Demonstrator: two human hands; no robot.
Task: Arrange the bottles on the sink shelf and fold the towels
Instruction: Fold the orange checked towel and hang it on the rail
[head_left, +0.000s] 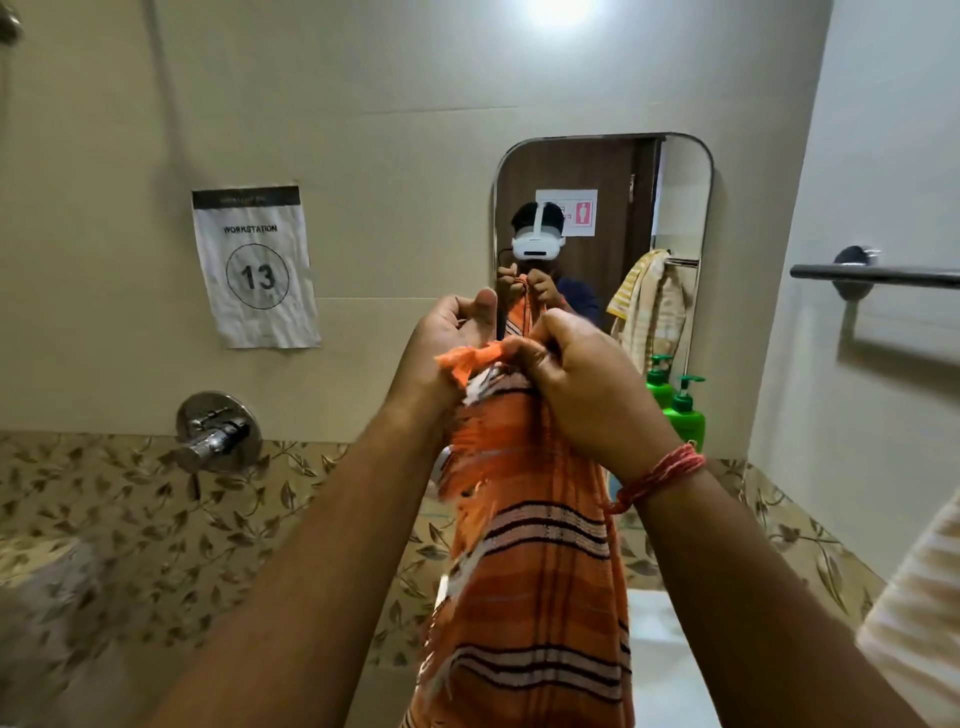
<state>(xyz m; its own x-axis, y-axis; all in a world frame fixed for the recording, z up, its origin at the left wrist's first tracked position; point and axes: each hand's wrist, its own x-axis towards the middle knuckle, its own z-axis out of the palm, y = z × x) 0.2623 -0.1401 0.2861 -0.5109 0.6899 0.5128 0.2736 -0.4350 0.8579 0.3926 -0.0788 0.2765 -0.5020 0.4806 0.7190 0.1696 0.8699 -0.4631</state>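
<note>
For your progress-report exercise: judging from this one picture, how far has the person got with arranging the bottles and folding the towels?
Done: nothing clearly; one green pump bottle stands by the mirror, but the shelf is hidden. In hand: the orange striped towel hangs lengthwise, its top edge pinched by the right hand, the left hand half open beside it. Left: finishing this fold, and the yellow towel, seen only as a reflection.

One orange towel (535, 561), one green bottle (684, 415), two hands.
</note>
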